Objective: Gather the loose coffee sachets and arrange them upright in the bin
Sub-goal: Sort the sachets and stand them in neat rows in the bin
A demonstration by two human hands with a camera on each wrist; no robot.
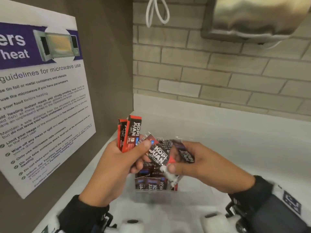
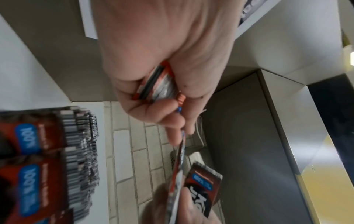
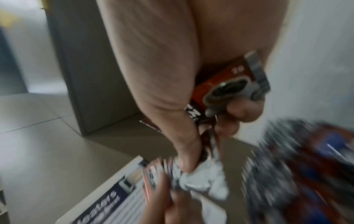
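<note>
Mid-task, roughly halfway by the look of it. Left hand (image 1: 116, 158) clenched round a fan of red stick sachets (image 1: 129, 132) standing up out of the grip, thumb also pinching the top end of a dark sachet (image 1: 157, 154). Right hand (image 1: 198, 163) pinching the lower white end of that same dark sachet, with another small sachet (image 1: 185, 153) tucked under its curled fingers. Directly beneath both grips, clear bin (image 1: 156, 190) already packed with many sachets standing on end; done part. Left to do: drop the held bunch in upright and square it; no loose sachets visible on the counter (image 1: 235, 140) beside the hands, though the area under the hands is hidden. Wrist views blurred, confirm only curled fingers on packets. White counter, tucked into a corner; beige brick-tile wall (image 1: 218, 73) beyond the grips, microwave guideline poster (image 1: 42, 98) on a grey panel left of the left grip, steel dispenser (image 1: 252, 17) and white cable loop (image 1: 156, 10) above.
</note>
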